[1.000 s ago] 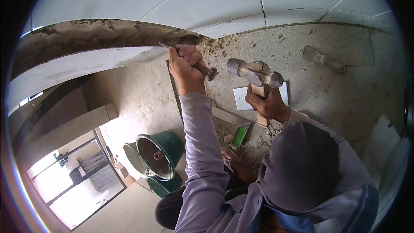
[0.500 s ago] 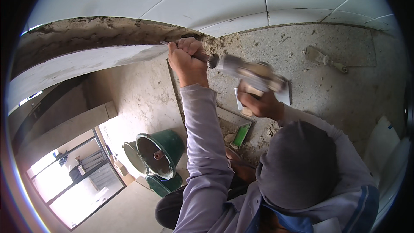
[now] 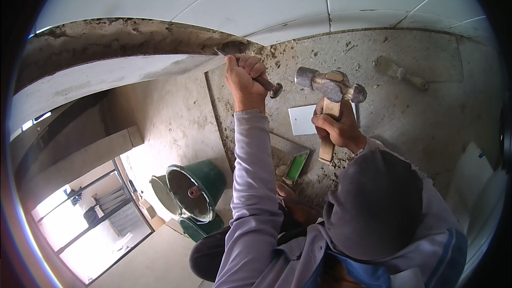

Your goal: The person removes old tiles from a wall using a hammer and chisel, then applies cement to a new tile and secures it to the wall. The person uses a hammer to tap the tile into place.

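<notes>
My left hand [image 3: 244, 82] grips a rusty metal chisel [image 3: 268, 85], its slanted tip at the inner end of a rough, broken mortar recess [image 3: 133, 40] beside a pale ledge [image 3: 122, 73]. To its right, my right hand [image 3: 341, 125] is closed round the wooden handle of a hammer [image 3: 332, 85]. The hammer's worn metal head is a short way from the chisel's struck end, not touching it. A white tile [image 3: 303, 121] lies on the dusty floor behind that hand.
White wall tiles [image 3: 250, 0] line the top. A scraper [image 3: 392, 70] lies on the speckled floor at the right. Green buckets [image 3: 210, 178] stand at lower left. A metal piece with a green surface [image 3: 297, 166] lies among rubble. Pale sheets [image 3: 466, 181] lean at far right.
The hammer swung left to the chisel's end, blurred, half a second ago; it is now back to the right. My left hand and chisel have shifted slightly right.
</notes>
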`<state>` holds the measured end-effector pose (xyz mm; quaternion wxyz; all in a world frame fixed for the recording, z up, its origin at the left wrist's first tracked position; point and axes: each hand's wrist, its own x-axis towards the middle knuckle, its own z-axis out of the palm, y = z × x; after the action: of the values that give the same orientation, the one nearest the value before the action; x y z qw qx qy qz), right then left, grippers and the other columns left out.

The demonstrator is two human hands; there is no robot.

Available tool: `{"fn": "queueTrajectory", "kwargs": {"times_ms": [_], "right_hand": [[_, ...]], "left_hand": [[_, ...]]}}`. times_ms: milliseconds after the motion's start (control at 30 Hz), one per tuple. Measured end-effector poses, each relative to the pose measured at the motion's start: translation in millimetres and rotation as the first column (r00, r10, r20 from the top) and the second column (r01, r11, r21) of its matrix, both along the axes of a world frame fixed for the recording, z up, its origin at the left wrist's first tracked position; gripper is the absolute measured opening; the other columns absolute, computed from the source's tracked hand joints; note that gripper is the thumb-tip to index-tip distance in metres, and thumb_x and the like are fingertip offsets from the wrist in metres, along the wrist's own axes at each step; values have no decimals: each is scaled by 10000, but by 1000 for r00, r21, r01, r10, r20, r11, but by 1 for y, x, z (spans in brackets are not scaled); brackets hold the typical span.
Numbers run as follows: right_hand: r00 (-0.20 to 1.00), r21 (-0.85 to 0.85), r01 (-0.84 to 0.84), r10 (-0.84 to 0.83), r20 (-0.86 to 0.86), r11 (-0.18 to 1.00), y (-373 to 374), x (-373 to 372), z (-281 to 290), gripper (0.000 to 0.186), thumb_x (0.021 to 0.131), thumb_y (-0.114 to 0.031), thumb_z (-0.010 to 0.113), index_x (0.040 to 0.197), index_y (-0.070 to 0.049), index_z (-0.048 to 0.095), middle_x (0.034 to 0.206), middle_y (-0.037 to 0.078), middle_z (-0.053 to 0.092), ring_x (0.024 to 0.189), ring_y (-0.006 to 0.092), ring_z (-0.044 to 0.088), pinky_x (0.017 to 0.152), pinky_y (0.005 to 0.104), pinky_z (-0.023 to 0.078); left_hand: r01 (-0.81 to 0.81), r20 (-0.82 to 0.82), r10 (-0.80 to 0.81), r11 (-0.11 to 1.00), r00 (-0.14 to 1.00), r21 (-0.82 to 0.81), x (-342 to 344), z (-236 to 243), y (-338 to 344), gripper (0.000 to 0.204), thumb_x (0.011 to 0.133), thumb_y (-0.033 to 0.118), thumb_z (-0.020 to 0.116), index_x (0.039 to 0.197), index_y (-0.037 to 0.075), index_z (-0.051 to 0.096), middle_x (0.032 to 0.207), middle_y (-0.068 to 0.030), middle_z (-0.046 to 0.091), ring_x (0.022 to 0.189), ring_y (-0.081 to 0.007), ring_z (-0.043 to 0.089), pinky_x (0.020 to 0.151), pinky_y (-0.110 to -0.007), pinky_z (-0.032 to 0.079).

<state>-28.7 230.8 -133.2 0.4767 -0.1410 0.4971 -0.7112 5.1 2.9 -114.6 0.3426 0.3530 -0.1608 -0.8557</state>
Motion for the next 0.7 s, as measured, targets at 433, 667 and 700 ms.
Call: {"fn": "queueTrajectory", "kwargs": {"times_ms": [433,667,700], "right_hand": [[998,-71,-52,49,-48,996,-11,-7,5,83,819,-55,567,748,-26,537,546,9,508,467,78,494,442,246,389],[989,-69,-138,134,-58,988,-31,-4,3,60,789,14,534,760,-25,498,597,21,516,470,82,484,434,249,382],[987,-67,-147,151,62,987,-30,-2,7,55,790,12,535,757,-21,505,584,13,515,465,78,483,431,249,380]], "left_hand": [[-237,-89,237,971,968,8,-25,7,-4,310,1012,232,289,743,81,314,613,12,312,495,-88,314,405,-203,312],[-182,-187,205,974,961,136,-24,7,-17,308,1002,213,269,712,116,303,596,25,283,489,-76,321,394,-205,284],[-175,-190,202,973,961,151,-20,7,-18,319,1006,222,267,708,113,301,598,23,286,491,-78,323,395,-207,286]]}}
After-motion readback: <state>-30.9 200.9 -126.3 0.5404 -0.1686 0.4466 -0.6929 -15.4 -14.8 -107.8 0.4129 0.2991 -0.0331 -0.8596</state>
